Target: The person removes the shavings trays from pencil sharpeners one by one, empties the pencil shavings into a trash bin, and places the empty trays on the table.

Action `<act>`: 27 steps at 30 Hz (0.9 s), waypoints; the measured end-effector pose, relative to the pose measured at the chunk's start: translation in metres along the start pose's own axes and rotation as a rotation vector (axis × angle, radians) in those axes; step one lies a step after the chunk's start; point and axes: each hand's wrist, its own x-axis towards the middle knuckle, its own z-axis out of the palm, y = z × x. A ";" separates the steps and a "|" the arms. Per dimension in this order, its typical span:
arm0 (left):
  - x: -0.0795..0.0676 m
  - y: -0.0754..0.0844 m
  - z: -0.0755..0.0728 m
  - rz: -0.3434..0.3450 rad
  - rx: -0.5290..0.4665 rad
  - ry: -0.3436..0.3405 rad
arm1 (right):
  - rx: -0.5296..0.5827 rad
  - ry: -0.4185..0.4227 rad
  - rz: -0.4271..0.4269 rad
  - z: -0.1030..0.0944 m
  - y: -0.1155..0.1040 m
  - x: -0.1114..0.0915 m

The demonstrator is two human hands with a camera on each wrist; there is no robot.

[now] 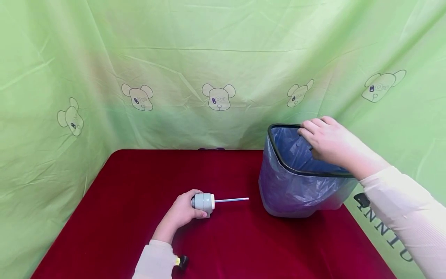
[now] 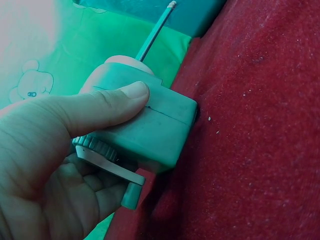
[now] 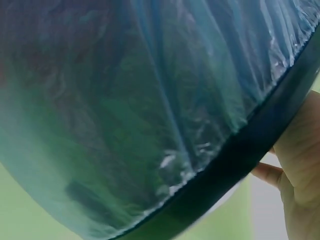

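Note:
My left hand (image 1: 186,209) grips a grey-green crank pencil sharpener (image 1: 203,203), its thumb across the body. A pencil (image 1: 231,200) sticks out of the sharpener's pale front, pointing right in the head view. The left wrist view shows the small crank handle (image 2: 131,195) below the thumb, beside the curled fingers. My right hand (image 1: 329,141) holds the black rim (image 1: 283,162) of a trash bin at its far right corner, fingers bent over it. A translucent bluish bag (image 1: 296,190) lines the bin and hangs down outside. In the right wrist view, the rim partly hides the fingers.
Both hands work over a table with a dark red cloth (image 1: 139,186). Green curtains (image 1: 174,66) printed with bear heads enclose the back and sides. The bin stands by the table's right edge, right of the pencil. Small pale specks (image 2: 217,132) lie on the cloth.

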 end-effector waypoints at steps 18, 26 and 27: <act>0.000 0.000 0.000 0.002 0.013 -0.007 | 0.129 -0.038 0.173 -0.005 -0.006 -0.009; -0.002 0.000 0.001 0.003 0.007 -0.001 | 0.136 -0.022 0.238 -0.006 -0.003 -0.015; -0.001 0.000 0.001 0.000 0.005 0.000 | 0.139 -0.020 0.247 -0.006 -0.003 -0.015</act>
